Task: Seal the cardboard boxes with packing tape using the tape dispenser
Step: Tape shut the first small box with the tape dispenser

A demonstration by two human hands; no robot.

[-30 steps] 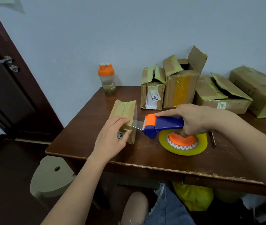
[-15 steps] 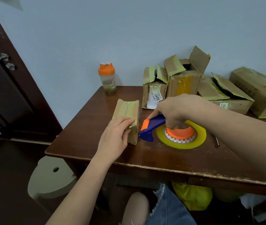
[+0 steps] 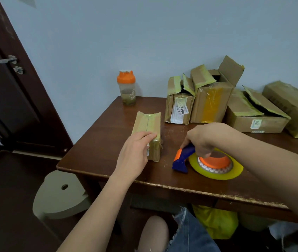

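A small, narrow cardboard box (image 3: 147,122) lies on the brown table (image 3: 108,146), with tape along its top seam. My left hand (image 3: 135,153) rests on the box's near end, fingers straight and pressing on the taped top. To the right, the blue and orange tape dispenser (image 3: 182,159) lies flat on the table with its yellow tape roll (image 3: 217,174). My right hand (image 3: 206,137) is over it, fingers curled down round the blue handle. No tape runs between dispenser and box.
Several larger cardboard boxes stand along the wall, three with flaps open (image 3: 179,108) (image 3: 212,100) (image 3: 253,117) and one shut (image 3: 293,106). An orange-lidded shaker bottle (image 3: 127,88) is at the table's back left. A dark door (image 3: 4,88) and a pale stool (image 3: 59,193) are left.
The tape strip joining dispenser and box is gone. My right hand brought the dispenser down flat onto the table, away from the box. My left hand moved up onto the box's top.
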